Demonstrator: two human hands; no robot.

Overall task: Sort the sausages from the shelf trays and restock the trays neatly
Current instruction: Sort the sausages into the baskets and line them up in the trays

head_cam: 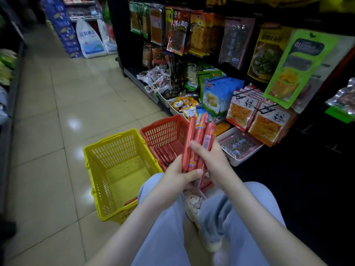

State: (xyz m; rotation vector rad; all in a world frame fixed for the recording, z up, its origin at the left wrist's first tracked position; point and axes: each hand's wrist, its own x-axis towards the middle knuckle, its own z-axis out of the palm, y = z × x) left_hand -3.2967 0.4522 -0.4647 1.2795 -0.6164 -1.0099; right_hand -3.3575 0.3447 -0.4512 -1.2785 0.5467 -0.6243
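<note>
A bundle of several long red sausages (199, 137) stands nearly upright above the red basket (163, 131). My left hand (178, 175) grips the bundle's lower end, thumb across the front. My right hand (209, 160) wraps around the bundle's middle from the right. More red sausages (165, 153) lie on the floor of the red basket. Left of it stands a yellow basket (115, 169) with one or two sausages (131, 201) at its near wall. White shelf trays (241, 160) sit on the bottom shelf to the right.
Snack packets hang on pegs across the dark shelf unit (249, 54) to the right. Bottom-shelf trays hold yellow packets (185, 105) and dark packets (238, 145). The tiled aisle floor (67, 104) stretches left and ahead. My knees and a white shoe (194, 206) are below.
</note>
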